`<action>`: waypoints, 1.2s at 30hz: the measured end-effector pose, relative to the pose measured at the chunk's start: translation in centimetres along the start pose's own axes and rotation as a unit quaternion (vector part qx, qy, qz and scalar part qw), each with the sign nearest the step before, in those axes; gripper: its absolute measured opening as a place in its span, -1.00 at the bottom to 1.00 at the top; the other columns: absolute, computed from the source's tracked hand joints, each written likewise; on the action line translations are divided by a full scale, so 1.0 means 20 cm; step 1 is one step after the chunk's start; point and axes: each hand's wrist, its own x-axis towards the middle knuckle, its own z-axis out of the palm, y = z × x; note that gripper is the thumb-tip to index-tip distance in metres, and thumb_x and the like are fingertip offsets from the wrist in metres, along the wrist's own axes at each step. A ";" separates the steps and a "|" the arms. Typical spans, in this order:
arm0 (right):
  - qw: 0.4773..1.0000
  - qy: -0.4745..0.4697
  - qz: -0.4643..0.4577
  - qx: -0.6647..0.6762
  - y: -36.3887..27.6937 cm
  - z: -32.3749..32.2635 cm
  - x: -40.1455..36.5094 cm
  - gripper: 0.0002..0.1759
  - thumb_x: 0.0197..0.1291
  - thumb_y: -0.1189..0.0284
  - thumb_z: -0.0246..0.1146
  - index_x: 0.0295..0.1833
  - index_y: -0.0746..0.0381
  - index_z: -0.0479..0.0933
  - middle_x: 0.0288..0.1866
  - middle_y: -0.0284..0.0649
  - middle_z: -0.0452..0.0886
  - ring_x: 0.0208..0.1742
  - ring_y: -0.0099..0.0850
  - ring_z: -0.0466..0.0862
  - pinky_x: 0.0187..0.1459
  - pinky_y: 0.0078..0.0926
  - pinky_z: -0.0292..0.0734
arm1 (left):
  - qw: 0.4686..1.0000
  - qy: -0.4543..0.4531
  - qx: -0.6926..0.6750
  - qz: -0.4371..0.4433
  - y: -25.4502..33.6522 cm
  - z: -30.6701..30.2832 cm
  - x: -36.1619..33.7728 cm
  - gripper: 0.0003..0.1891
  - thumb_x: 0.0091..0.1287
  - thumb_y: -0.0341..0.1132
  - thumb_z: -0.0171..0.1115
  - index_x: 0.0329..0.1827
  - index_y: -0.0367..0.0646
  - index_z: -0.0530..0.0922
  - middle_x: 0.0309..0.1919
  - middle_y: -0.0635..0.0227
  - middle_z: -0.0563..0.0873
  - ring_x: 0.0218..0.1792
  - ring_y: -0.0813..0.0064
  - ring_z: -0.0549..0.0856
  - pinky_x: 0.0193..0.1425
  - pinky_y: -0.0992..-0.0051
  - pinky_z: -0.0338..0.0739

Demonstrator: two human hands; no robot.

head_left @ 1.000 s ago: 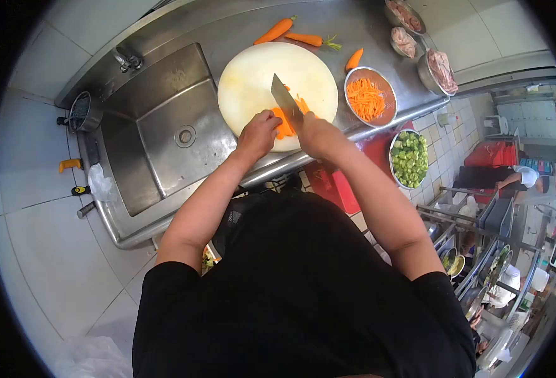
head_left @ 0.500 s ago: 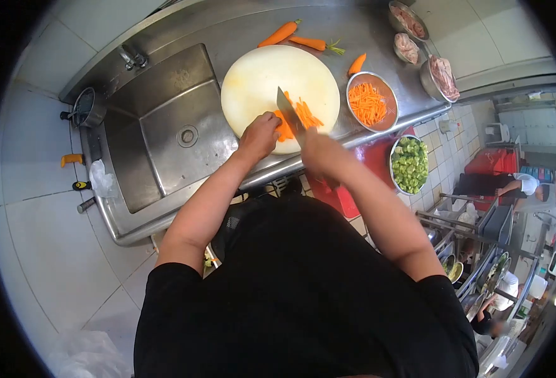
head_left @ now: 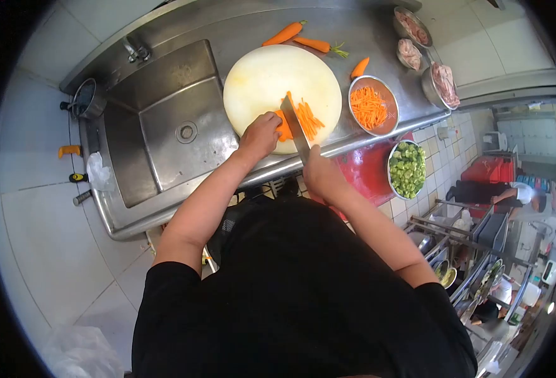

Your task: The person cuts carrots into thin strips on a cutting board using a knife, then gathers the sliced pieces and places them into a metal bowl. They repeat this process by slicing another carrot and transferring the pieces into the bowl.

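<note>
On a round white cutting board (head_left: 259,82), my left hand (head_left: 262,134) presses curled fingers onto pieces of carrot (head_left: 284,128). My right hand (head_left: 322,171) grips the handle of a kitchen knife (head_left: 298,133), whose blade lies along the right side of the held carrot. Cut carrot strips (head_left: 309,120) lie just right of the blade. A metal bowl (head_left: 393,112) of carrot shreds stands to the right of the board. Behind the board rest two whole carrots (head_left: 283,34) (head_left: 312,44), and a carrot piece (head_left: 360,67) lies by the bowl.
A metal sink (head_left: 171,94) is on the left. Bowls of raw meat (head_left: 444,85) stand at the far right of the counter. Below the counter edge, a bowl of chopped green vegetable (head_left: 408,170) is by a red surface (head_left: 360,173). A person (head_left: 511,194) is in the background.
The knife and my right hand have shifted slightly, with the blade turned a little. My left hand stays on the carrot. The whole view has moved slightly.
</note>
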 end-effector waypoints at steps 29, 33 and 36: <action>0.999 0.024 -0.013 0.044 -0.02 -0.07 0.18 -0.72 0.36 0.50 0.02 0.08 0.45 0.34 -0.13 0.35 0.69 -0.03 0.17 0.75 0.00 0.07 0.63 | 1.000 -0.015 -0.015 0.009 0.00 -0.02 0.01 -0.82 0.27 -0.41 0.36 -0.12 -0.25 0.61 -0.06 0.15 0.66 0.06 0.08 0.64 0.18 0.21 0.55; 0.995 -0.079 0.034 0.059 -0.16 -0.28 0.17 -0.75 0.33 0.52 0.02 0.04 0.44 0.34 -0.14 0.38 0.68 -0.02 0.20 0.74 0.03 0.10 0.61 | 1.000 -0.004 -0.023 0.020 -0.05 0.00 0.01 -0.81 0.26 -0.42 0.36 -0.09 -0.25 0.63 -0.06 0.15 0.66 0.07 0.08 0.64 0.18 0.22 0.55; 1.000 -0.006 0.008 0.026 -0.04 -0.05 0.01 -0.68 0.33 0.52 0.03 0.12 0.46 0.27 -0.16 0.39 0.67 -0.03 0.22 0.74 0.06 0.11 0.61 | 1.000 -0.006 -0.019 0.006 -0.04 0.00 0.00 -0.80 0.27 -0.42 0.36 -0.08 -0.25 0.63 -0.06 0.16 0.67 0.08 0.07 0.64 0.19 0.22 0.56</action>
